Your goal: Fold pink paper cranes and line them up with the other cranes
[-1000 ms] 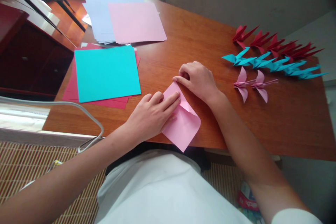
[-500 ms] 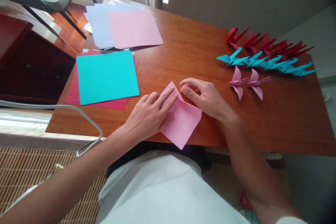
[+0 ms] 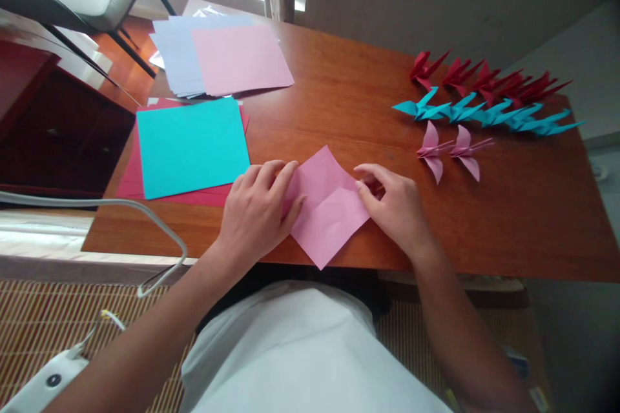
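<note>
A pink square of paper (image 3: 325, 206) lies like a diamond at the near edge of the wooden table (image 3: 349, 97), with a crease across its middle. My left hand (image 3: 256, 210) lies on its left corner, fingers stretched over the paper. My right hand (image 3: 394, 206) holds the right corner, fingers curled in a pinch on the paper's edge.
Folded paper cranes lie at the right: a red row (image 3: 484, 77), a blue row (image 3: 484, 113), two pink ones (image 3: 448, 153). Sheet stacks lie at the left: teal on red (image 3: 191, 145), pink on lilac (image 3: 227, 58). A grey cable (image 3: 145, 213) hangs at the table's left front.
The pink paper was folded over with a loose flap; now it lies opened out flat. My right hand moved from its top corner down to its right corner. My left hand slid left.
</note>
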`<action>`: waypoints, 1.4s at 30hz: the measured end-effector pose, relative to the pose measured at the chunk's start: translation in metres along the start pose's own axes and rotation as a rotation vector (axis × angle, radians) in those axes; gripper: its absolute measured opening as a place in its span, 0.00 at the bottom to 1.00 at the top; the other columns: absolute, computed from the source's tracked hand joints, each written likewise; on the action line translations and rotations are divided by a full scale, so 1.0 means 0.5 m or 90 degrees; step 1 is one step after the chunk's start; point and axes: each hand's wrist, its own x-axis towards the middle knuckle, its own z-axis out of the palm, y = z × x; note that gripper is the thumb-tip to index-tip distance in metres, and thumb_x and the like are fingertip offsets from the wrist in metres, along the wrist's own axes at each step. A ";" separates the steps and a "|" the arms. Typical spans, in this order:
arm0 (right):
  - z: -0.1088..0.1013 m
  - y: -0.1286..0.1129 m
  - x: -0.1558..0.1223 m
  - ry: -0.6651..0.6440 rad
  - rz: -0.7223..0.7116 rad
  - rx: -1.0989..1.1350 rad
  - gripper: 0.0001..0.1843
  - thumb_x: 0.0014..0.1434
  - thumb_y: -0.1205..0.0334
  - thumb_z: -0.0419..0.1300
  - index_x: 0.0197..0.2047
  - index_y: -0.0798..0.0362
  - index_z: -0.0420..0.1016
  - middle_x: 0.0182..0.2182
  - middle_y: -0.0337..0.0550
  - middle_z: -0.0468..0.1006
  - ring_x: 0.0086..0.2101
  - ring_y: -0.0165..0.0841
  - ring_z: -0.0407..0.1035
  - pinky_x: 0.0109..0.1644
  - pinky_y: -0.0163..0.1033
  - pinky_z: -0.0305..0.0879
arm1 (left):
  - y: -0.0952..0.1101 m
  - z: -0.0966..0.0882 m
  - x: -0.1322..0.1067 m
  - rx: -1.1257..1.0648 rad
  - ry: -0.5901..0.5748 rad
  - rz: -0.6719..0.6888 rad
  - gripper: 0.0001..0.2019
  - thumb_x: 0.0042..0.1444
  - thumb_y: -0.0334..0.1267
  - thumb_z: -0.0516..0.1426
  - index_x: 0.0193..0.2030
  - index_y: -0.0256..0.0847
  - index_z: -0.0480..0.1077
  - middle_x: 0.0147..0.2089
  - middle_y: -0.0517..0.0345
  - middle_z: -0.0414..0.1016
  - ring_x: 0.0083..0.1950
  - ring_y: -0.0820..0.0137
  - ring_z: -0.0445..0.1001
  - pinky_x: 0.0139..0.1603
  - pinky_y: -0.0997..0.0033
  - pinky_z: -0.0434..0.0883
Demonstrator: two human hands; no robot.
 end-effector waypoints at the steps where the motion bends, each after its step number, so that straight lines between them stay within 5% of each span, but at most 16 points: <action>1: 0.002 0.003 -0.003 0.004 0.005 -0.006 0.14 0.61 0.67 0.61 0.49 0.52 0.80 0.36 0.43 0.84 0.35 0.38 0.79 0.40 0.42 0.72 | 0.003 0.000 0.002 -0.001 -0.002 -0.016 0.26 0.68 0.48 0.53 0.67 0.34 0.67 0.60 0.41 0.75 0.58 0.50 0.72 0.55 0.51 0.71; 11: 0.007 0.004 -0.015 0.032 -0.050 -0.068 0.13 0.63 0.67 0.60 0.50 0.54 0.80 0.45 0.48 0.85 0.45 0.43 0.79 0.53 0.47 0.72 | 0.025 0.011 0.026 -0.049 0.018 -0.140 0.21 0.65 0.39 0.57 0.64 0.45 0.71 0.52 0.54 0.79 0.44 0.62 0.80 0.31 0.68 0.66; 16: 0.004 -0.012 -0.020 0.017 -0.123 -0.079 0.12 0.65 0.64 0.61 0.50 0.54 0.79 0.44 0.49 0.83 0.46 0.44 0.77 0.53 0.48 0.73 | 0.036 0.020 0.024 -0.037 0.129 -0.100 0.19 0.65 0.37 0.58 0.62 0.44 0.73 0.48 0.55 0.81 0.42 0.64 0.80 0.34 0.69 0.68; 25: 0.005 -0.024 -0.029 -0.061 -0.191 -0.046 0.24 0.67 0.59 0.61 0.64 0.56 0.71 0.57 0.51 0.80 0.57 0.44 0.73 0.64 0.52 0.69 | 0.044 0.031 0.022 -0.121 0.228 -0.046 0.16 0.68 0.38 0.57 0.60 0.39 0.73 0.46 0.55 0.86 0.43 0.67 0.83 0.44 0.71 0.74; 31: 0.003 -0.032 -0.038 -0.087 -0.171 -0.024 0.23 0.67 0.57 0.61 0.63 0.56 0.72 0.58 0.53 0.79 0.59 0.44 0.71 0.66 0.52 0.68 | 0.035 0.032 0.020 -0.039 0.213 -0.023 0.12 0.67 0.38 0.58 0.54 0.42 0.77 0.44 0.57 0.86 0.39 0.66 0.83 0.39 0.69 0.72; 37: -0.023 -0.045 -0.030 -0.155 -0.076 0.151 0.27 0.67 0.47 0.61 0.62 0.54 0.72 0.57 0.51 0.79 0.56 0.43 0.73 0.61 0.51 0.71 | 0.034 0.030 0.021 -0.009 0.169 -0.027 0.11 0.68 0.37 0.57 0.52 0.41 0.78 0.44 0.56 0.86 0.40 0.63 0.82 0.37 0.66 0.71; 42: -0.018 -0.044 -0.034 -0.168 -0.083 0.184 0.28 0.66 0.49 0.62 0.64 0.53 0.70 0.59 0.51 0.77 0.59 0.42 0.71 0.64 0.51 0.68 | 0.032 0.020 0.022 -0.034 0.114 -0.074 0.14 0.68 0.38 0.56 0.55 0.41 0.77 0.48 0.54 0.85 0.44 0.62 0.82 0.38 0.66 0.73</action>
